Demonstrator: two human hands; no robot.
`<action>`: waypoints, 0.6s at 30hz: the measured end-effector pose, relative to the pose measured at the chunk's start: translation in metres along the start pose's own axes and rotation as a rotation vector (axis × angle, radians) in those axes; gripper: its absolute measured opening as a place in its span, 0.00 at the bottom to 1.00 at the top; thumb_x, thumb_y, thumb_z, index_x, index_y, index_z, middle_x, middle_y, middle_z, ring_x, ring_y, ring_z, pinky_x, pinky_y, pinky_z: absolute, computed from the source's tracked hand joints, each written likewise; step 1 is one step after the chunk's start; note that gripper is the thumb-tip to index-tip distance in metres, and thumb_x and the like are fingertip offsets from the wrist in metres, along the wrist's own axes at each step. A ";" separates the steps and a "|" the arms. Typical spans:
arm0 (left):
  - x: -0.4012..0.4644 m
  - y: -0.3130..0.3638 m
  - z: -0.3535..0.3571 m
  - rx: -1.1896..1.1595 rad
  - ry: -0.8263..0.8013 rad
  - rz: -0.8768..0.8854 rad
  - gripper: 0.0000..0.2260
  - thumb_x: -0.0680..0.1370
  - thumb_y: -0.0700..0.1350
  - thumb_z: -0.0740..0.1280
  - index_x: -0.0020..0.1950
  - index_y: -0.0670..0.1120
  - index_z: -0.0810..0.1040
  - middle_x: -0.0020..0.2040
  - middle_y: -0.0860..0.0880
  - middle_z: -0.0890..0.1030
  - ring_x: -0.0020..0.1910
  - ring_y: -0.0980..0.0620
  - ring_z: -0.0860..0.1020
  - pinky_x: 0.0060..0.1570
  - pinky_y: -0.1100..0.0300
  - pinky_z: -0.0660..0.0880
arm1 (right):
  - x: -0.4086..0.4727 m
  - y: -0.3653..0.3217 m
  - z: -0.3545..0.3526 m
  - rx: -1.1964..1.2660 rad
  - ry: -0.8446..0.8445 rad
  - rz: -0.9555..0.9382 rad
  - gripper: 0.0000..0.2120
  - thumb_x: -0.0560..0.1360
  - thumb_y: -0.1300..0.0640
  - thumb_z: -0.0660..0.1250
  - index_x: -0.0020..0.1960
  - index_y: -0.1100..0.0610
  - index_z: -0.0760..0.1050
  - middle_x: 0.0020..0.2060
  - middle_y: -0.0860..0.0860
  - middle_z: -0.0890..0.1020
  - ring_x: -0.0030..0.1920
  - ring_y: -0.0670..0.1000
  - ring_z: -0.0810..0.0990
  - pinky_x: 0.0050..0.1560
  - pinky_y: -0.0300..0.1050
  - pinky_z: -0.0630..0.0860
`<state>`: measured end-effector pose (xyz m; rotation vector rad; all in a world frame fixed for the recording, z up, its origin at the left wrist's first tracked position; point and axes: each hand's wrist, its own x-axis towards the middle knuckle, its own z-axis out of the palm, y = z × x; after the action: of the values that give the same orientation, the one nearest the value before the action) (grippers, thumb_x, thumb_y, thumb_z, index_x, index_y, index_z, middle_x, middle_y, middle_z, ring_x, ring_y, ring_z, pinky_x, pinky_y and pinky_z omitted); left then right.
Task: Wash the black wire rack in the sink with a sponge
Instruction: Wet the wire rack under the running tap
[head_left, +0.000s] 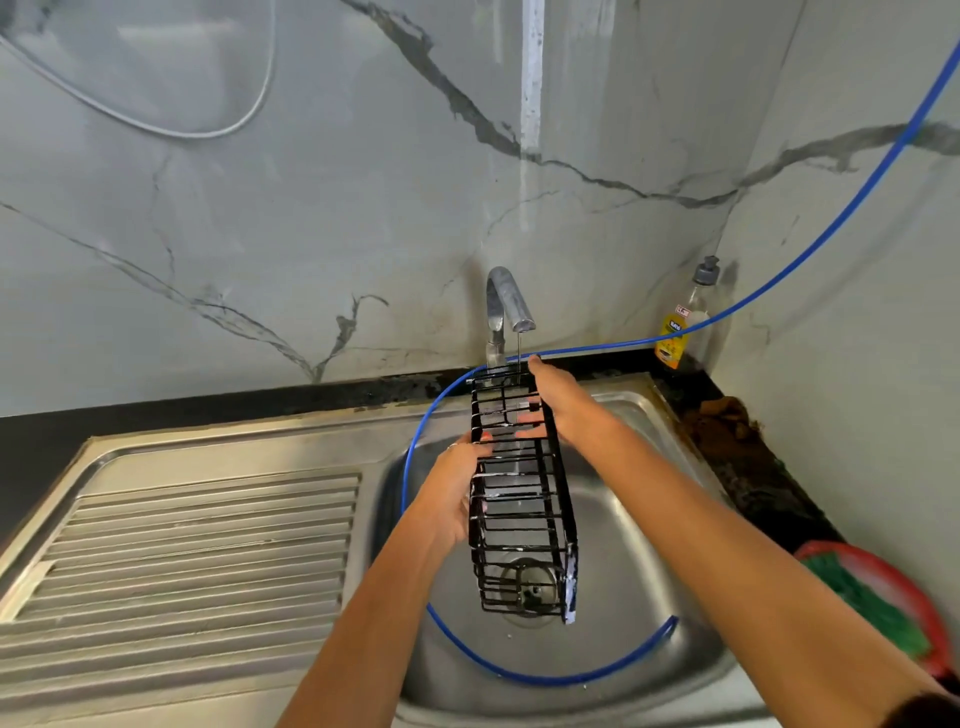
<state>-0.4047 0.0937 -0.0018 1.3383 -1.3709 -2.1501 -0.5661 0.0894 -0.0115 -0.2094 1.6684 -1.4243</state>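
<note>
The left hand (457, 488) grips the left side of the long black wire rack (519, 493); the right hand (558, 402) clasps its far right rim. The rack hangs tilted over the stainless steel sink basin (623, 597), its far end under the chrome tap (506, 306), inside a blue hose (545, 678) loop.

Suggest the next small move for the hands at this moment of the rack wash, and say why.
Probably slide the black wire rack along under the faucet: its thin stream strikes only the far end, while white suds cling to the near end. The left hand and right hand both grip it already.
</note>
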 end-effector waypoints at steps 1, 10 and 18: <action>0.000 -0.002 -0.001 -0.016 -0.001 -0.013 0.08 0.81 0.43 0.59 0.53 0.49 0.78 0.32 0.49 0.82 0.27 0.54 0.80 0.21 0.64 0.73 | -0.002 -0.003 0.003 0.047 -0.066 0.057 0.26 0.81 0.43 0.53 0.68 0.63 0.66 0.60 0.64 0.76 0.52 0.62 0.80 0.36 0.55 0.78; -0.002 0.002 -0.011 -0.015 -0.215 -0.104 0.21 0.72 0.49 0.69 0.63 0.45 0.74 0.51 0.43 0.82 0.48 0.43 0.81 0.50 0.44 0.78 | 0.001 -0.023 0.021 -0.098 -0.127 -0.097 0.12 0.81 0.59 0.51 0.63 0.62 0.63 0.50 0.66 0.81 0.40 0.63 0.84 0.37 0.59 0.82; 0.000 0.018 0.006 0.673 0.085 0.239 0.31 0.75 0.65 0.64 0.74 0.54 0.65 0.71 0.49 0.71 0.67 0.49 0.70 0.58 0.59 0.66 | 0.023 -0.007 0.029 -0.075 0.192 -0.112 0.13 0.78 0.60 0.58 0.59 0.66 0.71 0.52 0.59 0.80 0.49 0.59 0.81 0.51 0.51 0.78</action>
<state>-0.4141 0.0880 0.0136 1.3477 -2.2000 -1.5075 -0.5614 0.0522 -0.0150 -0.2162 1.8947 -1.5048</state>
